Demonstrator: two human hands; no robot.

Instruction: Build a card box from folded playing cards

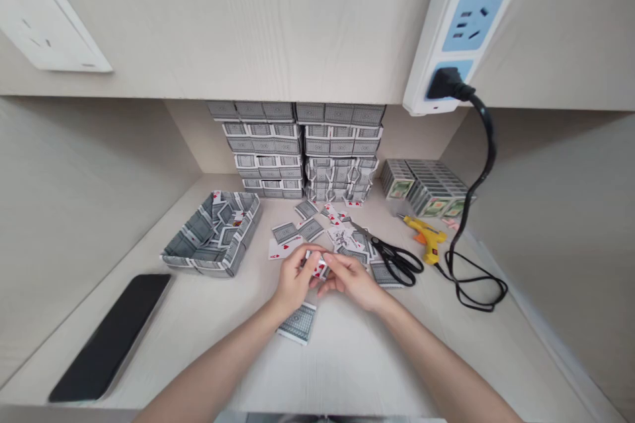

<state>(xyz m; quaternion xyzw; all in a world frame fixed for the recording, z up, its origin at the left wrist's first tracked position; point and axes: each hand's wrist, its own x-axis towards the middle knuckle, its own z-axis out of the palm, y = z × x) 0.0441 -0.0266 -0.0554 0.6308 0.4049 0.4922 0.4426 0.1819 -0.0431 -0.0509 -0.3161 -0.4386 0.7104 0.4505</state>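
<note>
Two bare forearms (223, 358) reach in from the near edge of a pale desk (357, 363), bringing the left hand (292, 275) and the right hand (354, 282) together over a red-marked playing card (320, 269). The fingers of both are closed on it, thumbs uppermost and nearly meeting, a hold that looks meant to steady the small piece from either side; whether more than one card is pinched there cannot be told. The card is held just above the desk, in front of a scatter of loose cards (286, 233), apparently spread within easy reach.

Beside the left wrist lies a patterned card piece (299, 323). Black-handled scissors (399, 263) rest with their loops toward the right arm, seemingly handy for it. Beyond sits a yellow glue gun (430, 238), near a looped black cord (489, 149) from a plug in the power strip (449, 46).

To the left stand an open tray (225, 268) built of cards, with cards inside, and a dark phone-like slab (113, 337). Stacked card-built boxes (265, 144) fill the back of the pale-walled alcove, under a wood-grain panel (248, 26).
</note>
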